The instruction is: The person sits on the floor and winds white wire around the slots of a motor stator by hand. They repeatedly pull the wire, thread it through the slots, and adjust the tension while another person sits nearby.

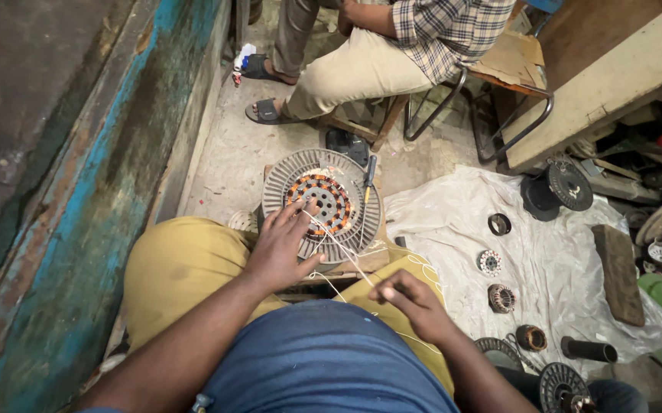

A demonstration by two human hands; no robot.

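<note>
A round grey finned motor housing (281, 183) with a ring of copper-wound coils (318, 200) lies on a low wooden block in front of my knees. My left hand (281, 248) rests flat on its near edge, fingers spread over the coils. A thin white thread (342, 248) runs from the coils back to my right hand (411, 298), which pinches it above my right knee. More thread loops loosely over my thigh.
A screwdriver (369, 176) lies on the housing's right side. A seated person (361, 61) in sandals faces me on a metal chair. A white plastic sheet (553, 268) on the right holds small stators, rings and spools. A blue-painted wall (79, 229) runs along the left.
</note>
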